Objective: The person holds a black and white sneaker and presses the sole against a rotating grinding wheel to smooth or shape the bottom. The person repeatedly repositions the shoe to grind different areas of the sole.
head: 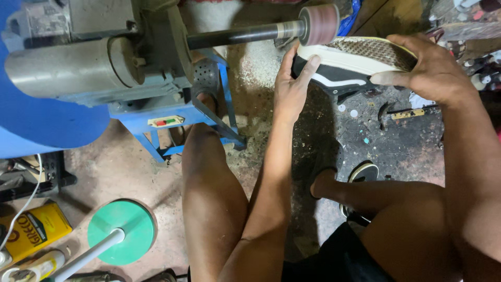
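1. Left hand (292, 86): wrapped on the toe end of a sneaker (355, 62), thumb and fingers pressed flat against the white midsole edge; palm side hidden from view.
2. Right hand (425, 68): clasped over the heel end of the same sneaker, thumb lying along the black upper, fingers curled across the far edge; fingertips out of sight behind the shoe.
3. Sneaker: held sole-up between both hands, patterned tan outsole facing the camera, toe touching or just beside the sanding drum (319, 24); actual contact too close to call.
4. Sanding drum: reddish-brown cylinder at the end of a dark shaft (235, 35), shaft running from a grey motor housing (78, 65) on a blue metal stand (209, 112); spinning or still, impossible to tell.
5. Stand: fitted with a small switch plate (166, 121) showing red and green buttons; lower legs partly hidden behind the left knee.
6. Floor: dusty concrete, dark and speckled under the shoe.
7. Lower left: green round base (121, 231) with white pole, cut off by the frame edge; yellow tin (34, 230) beside it, partly cropped.
8. Upper right corner: cluttered, blurred, not identifiable.
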